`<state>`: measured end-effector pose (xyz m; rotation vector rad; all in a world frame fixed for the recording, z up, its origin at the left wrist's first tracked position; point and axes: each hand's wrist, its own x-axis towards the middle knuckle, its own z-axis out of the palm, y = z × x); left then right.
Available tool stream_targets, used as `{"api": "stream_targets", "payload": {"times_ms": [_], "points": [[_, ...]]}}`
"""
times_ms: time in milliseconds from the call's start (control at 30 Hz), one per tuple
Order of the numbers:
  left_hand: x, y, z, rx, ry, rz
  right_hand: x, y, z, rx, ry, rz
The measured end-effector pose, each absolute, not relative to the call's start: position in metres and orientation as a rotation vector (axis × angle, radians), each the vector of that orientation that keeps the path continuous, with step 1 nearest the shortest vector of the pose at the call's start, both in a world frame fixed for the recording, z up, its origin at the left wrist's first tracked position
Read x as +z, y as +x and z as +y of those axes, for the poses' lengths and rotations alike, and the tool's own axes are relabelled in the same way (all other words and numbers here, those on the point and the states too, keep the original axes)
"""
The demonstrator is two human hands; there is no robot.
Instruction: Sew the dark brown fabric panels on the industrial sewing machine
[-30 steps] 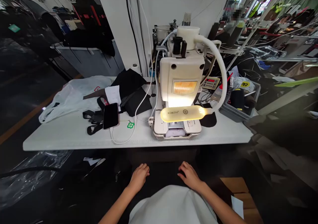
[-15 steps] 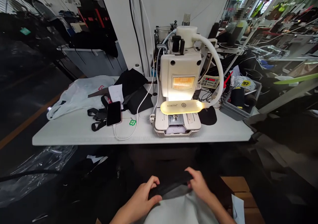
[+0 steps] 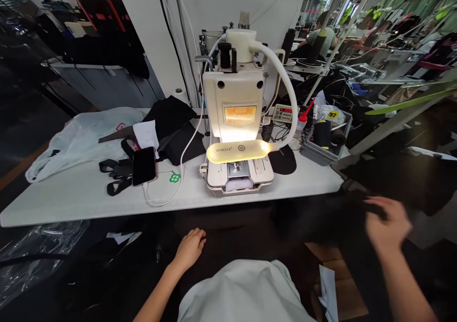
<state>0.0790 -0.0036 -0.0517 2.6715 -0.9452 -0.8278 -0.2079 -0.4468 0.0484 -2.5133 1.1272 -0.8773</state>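
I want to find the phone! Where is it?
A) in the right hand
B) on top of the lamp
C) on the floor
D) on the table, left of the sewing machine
D: the phone lies on the table, left of the sewing machine, with a white cable plugged in.

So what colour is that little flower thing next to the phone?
Green: the flower charm lies on the white table, right of the phone. Head view.

Head-worn view, forward and down onto the sewing machine [image 3: 237, 117].
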Motion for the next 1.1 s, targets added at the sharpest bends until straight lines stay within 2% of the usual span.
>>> {"api": "stream_targets", "payload": {"times_ms": [67, 200, 333, 600, 933, 1100], "points": [[-0.065, 0.079, -0.013, -0.788, 2.727, -0.961, 0.014, -0.179, -0.434, -0.776, -2.543, 1.107], [-0.083, 0.081, -0.021, -0.740, 2.780, -1.029, -0.052, -0.137, -0.429, -0.359, -2.568, 1.093], [-0.087, 0.083, -0.018, -0.695, 2.760, -1.096, -0.084, -0.111, -0.450, -0.056, -2.549, 1.144], [-0.083, 0.077, -0.019, -0.646, 2.645, -1.035, -0.088, -0.083, -0.443, 0.122, -2.566, 1.139], [-0.054, 0.066, 0.019, -0.856, 2.396, -0.882, -0.077, -0.070, -0.257, 0.212, -2.474, 0.199], [-0.050, 0.061, 0.025, -0.910, 2.348, -0.767, -0.085, -0.044, -0.227, 0.387, -2.408, 0.057]]}}
